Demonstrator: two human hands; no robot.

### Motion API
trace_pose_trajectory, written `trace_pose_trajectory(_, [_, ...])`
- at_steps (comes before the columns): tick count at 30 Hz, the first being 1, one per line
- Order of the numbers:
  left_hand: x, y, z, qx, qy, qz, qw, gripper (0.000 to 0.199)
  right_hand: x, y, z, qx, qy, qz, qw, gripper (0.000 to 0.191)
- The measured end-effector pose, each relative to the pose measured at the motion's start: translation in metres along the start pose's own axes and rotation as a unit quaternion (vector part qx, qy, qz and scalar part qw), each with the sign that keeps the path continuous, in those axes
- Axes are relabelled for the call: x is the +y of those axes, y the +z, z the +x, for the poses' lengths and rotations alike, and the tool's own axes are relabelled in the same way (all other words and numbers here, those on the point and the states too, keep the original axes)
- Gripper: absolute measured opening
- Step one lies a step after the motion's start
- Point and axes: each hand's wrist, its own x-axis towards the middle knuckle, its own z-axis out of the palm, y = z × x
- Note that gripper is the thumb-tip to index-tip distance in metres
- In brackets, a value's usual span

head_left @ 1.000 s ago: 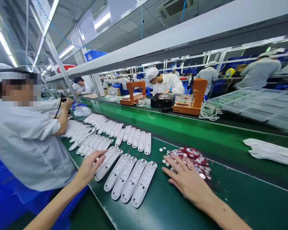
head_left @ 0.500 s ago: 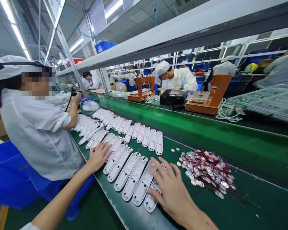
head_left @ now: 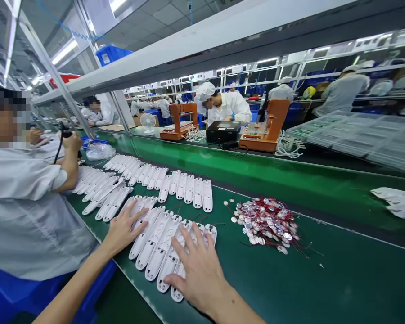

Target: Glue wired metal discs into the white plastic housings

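Note:
A slanting row of white plastic housings (head_left: 158, 249), long with rounded ends, lies side by side along the near edge of the green table. My left hand (head_left: 124, 228) rests with spread fingers on housings in the middle of this row. Over the row's right end lies my right hand (head_left: 200, 265), fingers apart, partly hiding the last housings. Thin red wires stick out at the far ends of several. To the right of my right hand is a heap of small round silvery discs (head_left: 268, 222) with red wires.
A second row of white housings (head_left: 189, 189) lies farther back. At left, a co-worker (head_left: 30, 211) in white holds a black tool (head_left: 65, 132). Orange fixtures (head_left: 272, 126) and a black box (head_left: 222, 132) stand beyond the green ledge. White parts (head_left: 396, 201) lie at far right.
My view has turned to the right, so the scene sits farther left. Both hands stay spread over the near row, whose housings now lie closer together.

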Motion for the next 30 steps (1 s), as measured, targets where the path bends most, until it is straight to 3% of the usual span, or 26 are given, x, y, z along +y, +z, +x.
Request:
trace_pose_trajectory(5, [0.024,-0.007,-0.031,0.017,-0.037,0.044,0.998,0.038,-0.007,-0.011,-0.031,-0.061,0.017,0.037,0.997,0.078])
trace_pose_trajectory(10, [0.073,-0.011,-0.065,0.028,-0.034,0.050,0.998,0.039,0.019,-0.011,-0.081,-0.054,-0.018,-0.015,0.998,0.079])
trace_pose_trajectory(13, [0.108,-0.011,-0.084,0.053,-0.012,0.039,0.998,0.039,0.042,-0.008,-0.118,0.002,-0.053,-0.124,0.991,0.072])
trace_pose_trajectory(16, [0.147,-0.013,-0.101,0.079,0.015,0.029,0.996,0.039,0.066,-0.008,-0.162,0.100,-0.085,-0.242,0.961,0.064])
trace_pose_trajectory(20, [0.208,-0.021,-0.121,0.107,0.040,0.031,0.993,0.038,0.093,-0.015,-0.223,0.164,-0.097,-0.303,0.934,0.068])
trace_pose_trajectory(22, [0.241,-0.026,-0.129,0.120,0.041,0.032,0.991,0.037,0.105,-0.025,-0.252,0.159,-0.075,-0.285,0.942,0.069])
trace_pose_trajectory(25, [0.289,-0.033,-0.139,0.128,0.049,0.024,0.990,0.035,0.123,-0.046,-0.289,0.104,0.003,-0.243,0.964,0.065])
trace_pose_trajectory(30, [0.353,-0.042,-0.150,0.102,0.085,0.005,0.991,0.037,0.153,-0.079,-0.331,0.055,0.077,-0.250,0.964,0.058])
